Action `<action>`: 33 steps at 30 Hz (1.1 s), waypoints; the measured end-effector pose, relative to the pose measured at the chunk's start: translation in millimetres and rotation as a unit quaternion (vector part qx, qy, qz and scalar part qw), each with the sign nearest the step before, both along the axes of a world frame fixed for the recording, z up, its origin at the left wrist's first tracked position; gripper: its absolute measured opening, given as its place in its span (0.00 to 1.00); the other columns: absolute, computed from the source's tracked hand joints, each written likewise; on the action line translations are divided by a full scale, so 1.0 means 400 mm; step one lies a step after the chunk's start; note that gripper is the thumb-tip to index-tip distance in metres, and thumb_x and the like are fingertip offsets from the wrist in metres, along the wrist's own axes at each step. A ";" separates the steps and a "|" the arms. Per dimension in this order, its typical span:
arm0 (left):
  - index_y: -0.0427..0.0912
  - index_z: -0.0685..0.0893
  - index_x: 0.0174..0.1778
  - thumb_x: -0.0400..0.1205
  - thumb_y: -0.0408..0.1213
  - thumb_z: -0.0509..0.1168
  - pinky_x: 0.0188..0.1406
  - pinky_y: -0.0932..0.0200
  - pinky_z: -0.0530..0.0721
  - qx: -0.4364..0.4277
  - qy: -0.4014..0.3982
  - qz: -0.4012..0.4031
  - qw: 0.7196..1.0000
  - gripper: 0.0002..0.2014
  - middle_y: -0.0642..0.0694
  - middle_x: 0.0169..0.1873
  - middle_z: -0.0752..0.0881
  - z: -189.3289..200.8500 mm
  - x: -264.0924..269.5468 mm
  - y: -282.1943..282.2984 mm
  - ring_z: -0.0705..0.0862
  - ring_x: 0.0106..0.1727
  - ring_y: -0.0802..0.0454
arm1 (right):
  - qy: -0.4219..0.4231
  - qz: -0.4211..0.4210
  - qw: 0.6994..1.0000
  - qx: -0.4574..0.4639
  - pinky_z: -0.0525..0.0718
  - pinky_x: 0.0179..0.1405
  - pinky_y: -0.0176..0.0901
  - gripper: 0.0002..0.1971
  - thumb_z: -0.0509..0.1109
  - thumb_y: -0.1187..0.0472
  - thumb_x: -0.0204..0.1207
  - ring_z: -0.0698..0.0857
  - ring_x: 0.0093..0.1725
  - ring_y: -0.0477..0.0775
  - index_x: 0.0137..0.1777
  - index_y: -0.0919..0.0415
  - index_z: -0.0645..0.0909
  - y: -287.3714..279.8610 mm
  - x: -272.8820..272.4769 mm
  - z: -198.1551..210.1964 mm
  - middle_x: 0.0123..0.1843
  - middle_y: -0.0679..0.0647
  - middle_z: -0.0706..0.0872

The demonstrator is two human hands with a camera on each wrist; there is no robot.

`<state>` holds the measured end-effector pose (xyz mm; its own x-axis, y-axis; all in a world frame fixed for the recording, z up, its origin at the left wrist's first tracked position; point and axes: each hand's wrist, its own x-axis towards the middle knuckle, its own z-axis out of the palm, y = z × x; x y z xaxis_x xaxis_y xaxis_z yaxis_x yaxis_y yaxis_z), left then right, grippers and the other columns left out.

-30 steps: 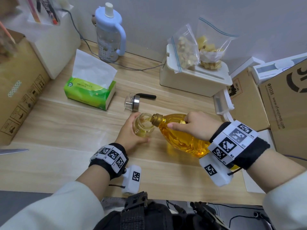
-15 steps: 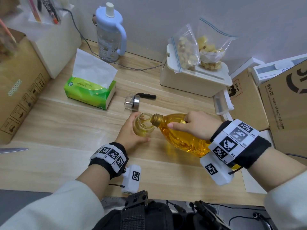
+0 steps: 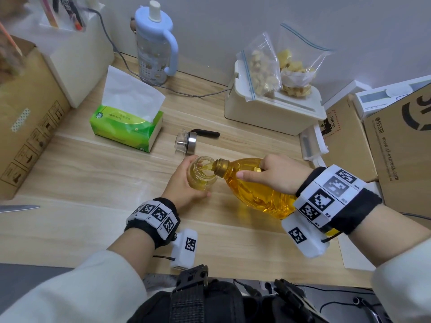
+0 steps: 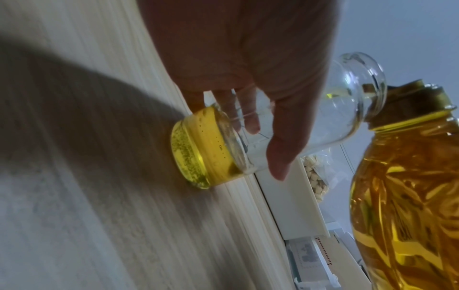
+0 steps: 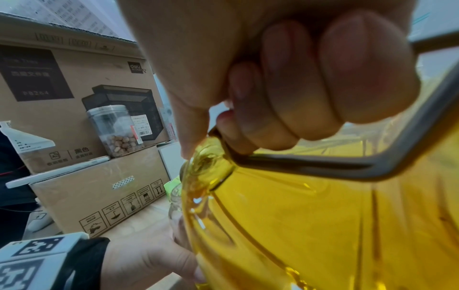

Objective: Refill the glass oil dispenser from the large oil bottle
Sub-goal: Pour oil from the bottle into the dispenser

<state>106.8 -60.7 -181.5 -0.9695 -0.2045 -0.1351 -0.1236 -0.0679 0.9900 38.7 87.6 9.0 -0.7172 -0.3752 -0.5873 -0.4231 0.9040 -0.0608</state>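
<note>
The glass oil dispenser [image 3: 201, 175] stands upright on the wooden table, its mouth uncovered, with a shallow layer of yellow oil in its base [image 4: 198, 155]. My left hand [image 3: 184, 186] wraps around its body. My right hand [image 3: 277, 173] grips the handle of the large oil bottle [image 3: 254, 190], fingers curled through it in the right wrist view [image 5: 310, 84]. The bottle is tipped leftward, its gold neck [image 3: 220, 166] at the dispenser's rim, and a stream of oil runs into the opening. The dispenser's metal lid with black lever [image 3: 190, 141] lies on its side just behind.
A green tissue pack [image 3: 126, 124] sits at back left, a blue-lidded jug [image 3: 155, 43] behind it. A white box [image 3: 272, 113] carrying two zip bags stands at back right. Cardboard boxes flank both sides [image 3: 25, 117] [image 3: 396, 145]. A knife tip [image 3: 18, 208] lies at the left edge.
The bottle stays tipped at the dispenser's mouth and oil keeps flowing. Both hands hold almost the same positions.
</note>
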 end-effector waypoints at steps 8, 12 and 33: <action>0.58 0.68 0.58 0.56 0.21 0.80 0.54 0.72 0.74 -0.003 -0.002 -0.005 1.000 0.42 0.59 0.52 0.79 0.002 0.001 -0.003 0.79 0.55 0.61 | -0.003 -0.010 1.000 0.002 0.57 0.23 0.40 0.31 0.61 0.35 0.73 0.60 0.21 0.50 0.21 0.58 0.59 0.001 -0.006 -0.006 0.21 0.51 0.60; 0.54 0.67 0.60 0.57 0.21 0.79 0.53 0.75 0.74 -0.004 -0.004 -0.009 1.000 0.42 0.59 0.51 0.78 0.005 0.002 -0.003 0.79 0.54 0.63 | -0.003 -0.009 1.000 0.001 0.57 0.23 0.40 0.31 0.61 0.34 0.73 0.60 0.21 0.50 0.21 0.58 0.59 0.001 -0.007 -0.006 0.21 0.51 0.60; 0.51 0.68 0.63 0.56 0.21 0.80 0.63 0.58 0.75 0.005 -0.009 -0.006 1.000 0.43 0.49 0.57 0.79 -0.003 0.000 -0.003 0.79 0.61 0.50 | 0.006 0.001 1.000 0.015 0.57 0.23 0.40 0.31 0.60 0.33 0.72 0.59 0.21 0.50 0.21 0.57 0.59 0.002 -0.004 -0.003 0.20 0.51 0.60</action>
<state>106.9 -61.8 -182.9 -0.9692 -0.1922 -0.1541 -0.1418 -0.0761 0.9870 37.0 88.3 7.8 -0.7233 -0.3592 -0.5898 -0.4257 0.9044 -0.0288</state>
